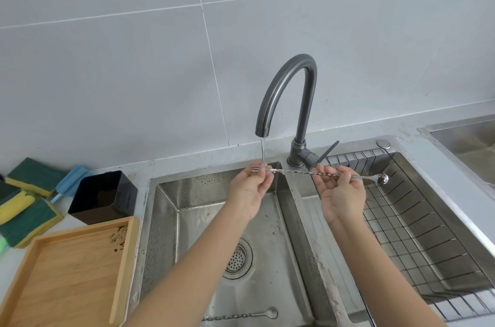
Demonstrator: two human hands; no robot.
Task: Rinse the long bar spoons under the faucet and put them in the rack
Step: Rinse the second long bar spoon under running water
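A long twisted bar spoon (297,172) lies level between both hands under the dark curved faucet (288,93). My left hand (250,187) pinches its forked end, where a thin water stream (263,151) lands. My right hand (341,192) grips the shaft near the bowl end, which reaches over the wire rack (428,235) in the right basin. A second bar spoon (241,315) rests on the floor of the left basin (166,209), near its front edge.
A wooden tray (67,273) sits on the counter at the left, with a black square container (103,196) behind it. Green-and-yellow sponges (24,201) and a blue one lie at the far left. The faucet handle (325,152) points right. Another sink edge shows at far right.
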